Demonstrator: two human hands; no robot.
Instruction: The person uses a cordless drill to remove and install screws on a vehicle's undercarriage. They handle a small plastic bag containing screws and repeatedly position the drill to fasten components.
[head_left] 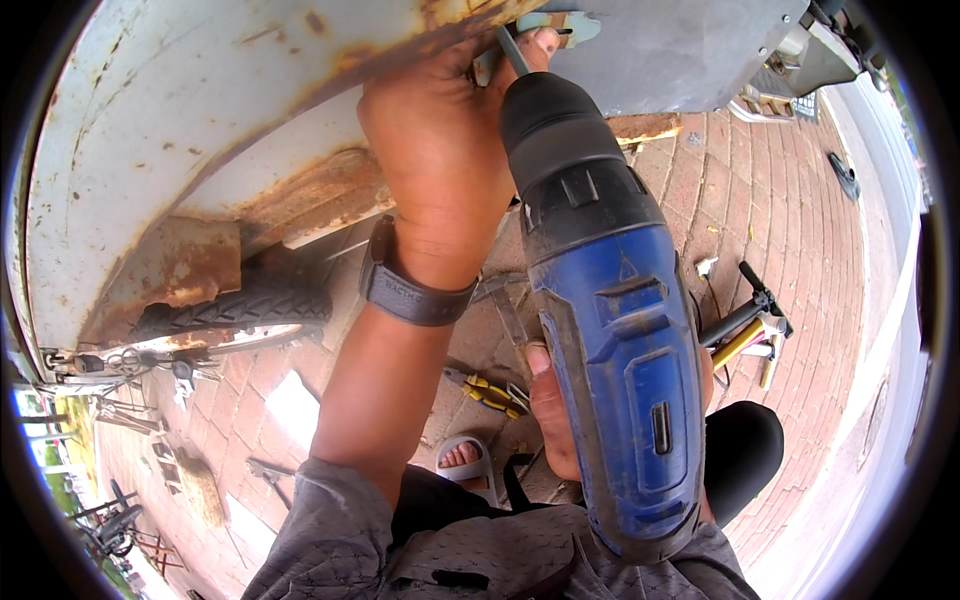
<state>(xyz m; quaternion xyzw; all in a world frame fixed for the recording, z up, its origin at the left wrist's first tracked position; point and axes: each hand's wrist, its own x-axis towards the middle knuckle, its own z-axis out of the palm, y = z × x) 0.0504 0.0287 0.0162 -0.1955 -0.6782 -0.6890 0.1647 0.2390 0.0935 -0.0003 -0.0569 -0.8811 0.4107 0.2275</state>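
Note:
A blue and black power drill fills the middle, its chuck pointing up and away from me. My right hand is wrapped around its grip, mostly hidden behind the body. From the chuck a thin metal bit reaches up to the edge where a rusty, pale-painted panel meets a grey metal sheet. Beside the bit, my left hand has its fingers curled in close at that edge. What they pinch, if anything, is hidden. A pale blue-green patch shows on the sheet beyond them.
Yellow and black pliers lie on the brick paving below. Hammers and other handled tools are at the right. Under the panel at left sits a black tyre. My sandalled foot is near the pliers.

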